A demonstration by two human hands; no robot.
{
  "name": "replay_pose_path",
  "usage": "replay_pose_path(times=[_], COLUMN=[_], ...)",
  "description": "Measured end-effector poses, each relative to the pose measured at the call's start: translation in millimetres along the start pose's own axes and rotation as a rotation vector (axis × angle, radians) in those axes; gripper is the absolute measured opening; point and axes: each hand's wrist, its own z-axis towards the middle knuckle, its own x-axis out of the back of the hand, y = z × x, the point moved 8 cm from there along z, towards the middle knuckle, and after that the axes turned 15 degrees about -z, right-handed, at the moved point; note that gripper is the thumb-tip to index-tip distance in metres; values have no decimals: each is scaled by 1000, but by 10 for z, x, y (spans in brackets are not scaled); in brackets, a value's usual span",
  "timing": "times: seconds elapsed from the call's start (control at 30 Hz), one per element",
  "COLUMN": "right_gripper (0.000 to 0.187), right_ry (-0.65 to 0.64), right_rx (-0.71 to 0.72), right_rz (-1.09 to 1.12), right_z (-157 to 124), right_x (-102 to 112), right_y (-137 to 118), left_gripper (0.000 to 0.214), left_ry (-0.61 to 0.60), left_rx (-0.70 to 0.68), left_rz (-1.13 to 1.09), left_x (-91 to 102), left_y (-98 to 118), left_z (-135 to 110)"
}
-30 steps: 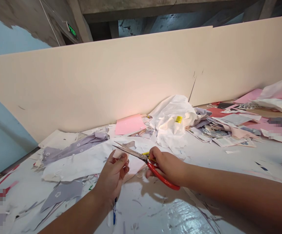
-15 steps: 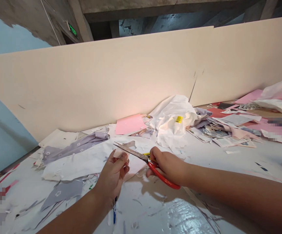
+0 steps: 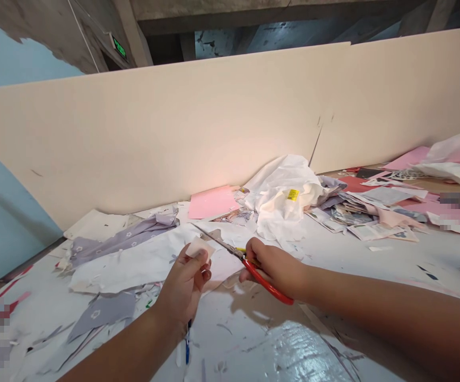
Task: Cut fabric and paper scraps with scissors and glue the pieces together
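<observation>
Between the thumb and fingers of my left hand [image 3: 188, 273] is a small pale piece of paper [image 3: 199, 248], its upper part standing clear of the fingertips. My right hand [image 3: 271, 265] is wrapped round the red handles of a pair of scissors [image 3: 224, 244]. The blades point up and to the left, just above and beside the paper, and look nearly closed together. Whether they touch the paper I cannot tell. Beneath both hands lies a long white sheet [image 3: 122, 268] on the table.
A beige panel [image 3: 198, 138] rises behind the littered white table. Grey-purple flowered pieces [image 3: 106, 313] lie at left. At the back are a pink sheet [image 3: 213, 202] and crumpled white material [image 3: 283, 191] with a yellow label. Stacked scraps [image 3: 357, 212] spread to the right. A blue pen-like item [image 3: 187, 350] lies near my left wrist.
The scissor blades have come together and lifted slightly away from the paper. More of the paper now shows above my left fingers. Both hands have hardly moved.
</observation>
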Motion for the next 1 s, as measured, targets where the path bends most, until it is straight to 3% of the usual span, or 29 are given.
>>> replay_pose_path(times=[0.17, 0.27, 0.37, 0.43, 0.67, 0.83, 1.0], right_gripper=[28, 39, 46, 46, 42, 28, 28], right_ry=[133, 180, 131, 121, 165, 174, 192], right_rx=[-81, -3, 48, 55, -30, -71, -65], right_rz=[288, 264, 184, 215, 644, 590, 592], right_z=[39, 53, 45, 32, 18, 0, 4], right_x=[6, 62, 74, 83, 14, -12, -3], right_y=[155, 102, 23, -10, -41, -97, -76], left_gripper=[15, 8, 7, 9, 12, 9, 13], left_ry=[66, -2, -104, -144, -182, -256, -279], left_rx=[7, 7, -25, -39, 26, 61, 59], left_rz=[19, 112, 251, 326, 548, 584, 595], left_x=[76, 38, -55, -112, -189, -255, -287], left_y=[10, 27, 63, 74, -82, -183, -188], left_z=[-14, -9, -22, -46, -166, -229, -243])
